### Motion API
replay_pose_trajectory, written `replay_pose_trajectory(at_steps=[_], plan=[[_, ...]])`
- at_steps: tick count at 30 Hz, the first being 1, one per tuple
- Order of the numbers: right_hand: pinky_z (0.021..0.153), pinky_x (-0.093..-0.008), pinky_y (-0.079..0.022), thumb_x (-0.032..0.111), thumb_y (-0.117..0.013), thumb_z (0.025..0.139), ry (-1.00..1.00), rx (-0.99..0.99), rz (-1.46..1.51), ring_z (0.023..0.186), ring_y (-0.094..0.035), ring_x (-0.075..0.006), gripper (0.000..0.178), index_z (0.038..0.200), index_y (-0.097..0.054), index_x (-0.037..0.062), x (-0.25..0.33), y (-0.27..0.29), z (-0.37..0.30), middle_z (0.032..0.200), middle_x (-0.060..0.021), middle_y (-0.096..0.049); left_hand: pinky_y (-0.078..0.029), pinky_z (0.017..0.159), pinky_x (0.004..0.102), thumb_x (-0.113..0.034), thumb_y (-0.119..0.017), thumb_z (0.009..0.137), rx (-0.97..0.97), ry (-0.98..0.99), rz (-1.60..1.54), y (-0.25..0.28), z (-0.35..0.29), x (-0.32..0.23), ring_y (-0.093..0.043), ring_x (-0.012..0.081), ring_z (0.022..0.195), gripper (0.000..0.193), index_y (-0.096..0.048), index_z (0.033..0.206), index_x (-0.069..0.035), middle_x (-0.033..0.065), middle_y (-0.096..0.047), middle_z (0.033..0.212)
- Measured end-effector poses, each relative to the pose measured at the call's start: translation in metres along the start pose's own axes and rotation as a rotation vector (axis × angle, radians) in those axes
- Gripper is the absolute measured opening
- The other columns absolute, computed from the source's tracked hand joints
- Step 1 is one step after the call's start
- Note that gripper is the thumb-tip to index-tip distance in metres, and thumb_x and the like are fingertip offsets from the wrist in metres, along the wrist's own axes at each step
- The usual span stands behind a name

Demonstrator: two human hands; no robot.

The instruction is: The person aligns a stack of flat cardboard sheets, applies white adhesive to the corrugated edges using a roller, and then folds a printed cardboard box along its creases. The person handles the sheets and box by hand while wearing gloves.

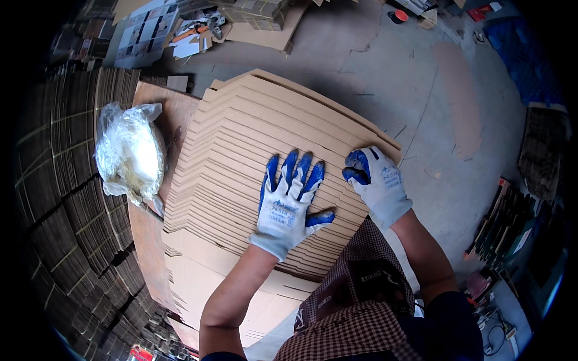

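A fanned-out stack of brown flat cardboard sheets [253, 123] lies in front of me, its edges stepped one behind another. Both my hands wear white work gloves with blue-coated fingers. My left hand [285, 207] rests palm down on the middle of the stack, fingers and thumb spread. At the right edge of the sheets, my right hand [378, 185] is closed, its fingers curled toward the thumb; whether a sheet edge is between them is hidden. More flat cardboard [208, 256] lies at the near left of the fan.
A clear plastic bag [129, 147] with pale contents sits on the brown wooden board [171, 111] left of the sheets. Tall bundles of strapped cardboard [57, 168] line the left side. Across the concrete floor [415, 90] lie scraps and a blue pallet-like object [521, 57] at far right.
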State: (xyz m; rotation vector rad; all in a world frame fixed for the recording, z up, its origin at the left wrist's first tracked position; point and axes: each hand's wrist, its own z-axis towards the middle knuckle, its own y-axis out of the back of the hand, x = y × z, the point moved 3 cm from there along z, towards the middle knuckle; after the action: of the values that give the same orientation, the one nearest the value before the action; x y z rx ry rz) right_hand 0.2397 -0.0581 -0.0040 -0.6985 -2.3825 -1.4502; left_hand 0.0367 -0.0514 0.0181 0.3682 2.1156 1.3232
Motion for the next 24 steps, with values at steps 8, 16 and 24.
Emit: replay_pose_trajectory(at_steps=[8,16,24], plan=[[0.093,-0.0465,-0.052,0.033,-0.075,0.086,0.003,-0.023,-0.017,0.104,-0.064,-0.0355,0.044,0.121,-0.060,0.0098,0.000,0.001,-0.001,0.120,-0.0132,-0.062,-0.011,0.125,0.0574,-0.074,-0.059,0.082,-0.033,-0.016,-0.030,-0.002,-0.005,0.001,-0.022,0.0363,0.152,0.101,-0.029,0.159,-0.016,0.0146,-0.024,0.165],[0.092,-0.0439,-0.052,0.038,-0.079,0.082,0.090,-0.035,-0.090,0.104,-0.064,-0.0306,0.050,0.121,-0.063,0.0114,0.018,0.001,-0.010,0.117,-0.0096,-0.061,-0.011,0.126,0.0556,-0.074,-0.058,0.083,-0.051,-0.033,-0.038,-0.004,-0.008,0.003,-0.021,0.0343,0.152,0.099,-0.030,0.158,-0.016,0.0129,-0.024,0.165],[0.092,-0.0416,-0.053,0.038,-0.082,0.080,0.088,-0.052,-0.124,0.105,-0.064,-0.0292,0.053,0.122,-0.064,0.0107,0.016,-0.002,-0.008,0.117,-0.0098,-0.061,-0.010,0.126,0.0562,-0.076,-0.057,0.082,-0.029,-0.033,-0.047,-0.006,-0.013,0.004,-0.021,0.0349,0.153,0.102,-0.029,0.159,-0.015,0.0125,-0.024,0.165]])
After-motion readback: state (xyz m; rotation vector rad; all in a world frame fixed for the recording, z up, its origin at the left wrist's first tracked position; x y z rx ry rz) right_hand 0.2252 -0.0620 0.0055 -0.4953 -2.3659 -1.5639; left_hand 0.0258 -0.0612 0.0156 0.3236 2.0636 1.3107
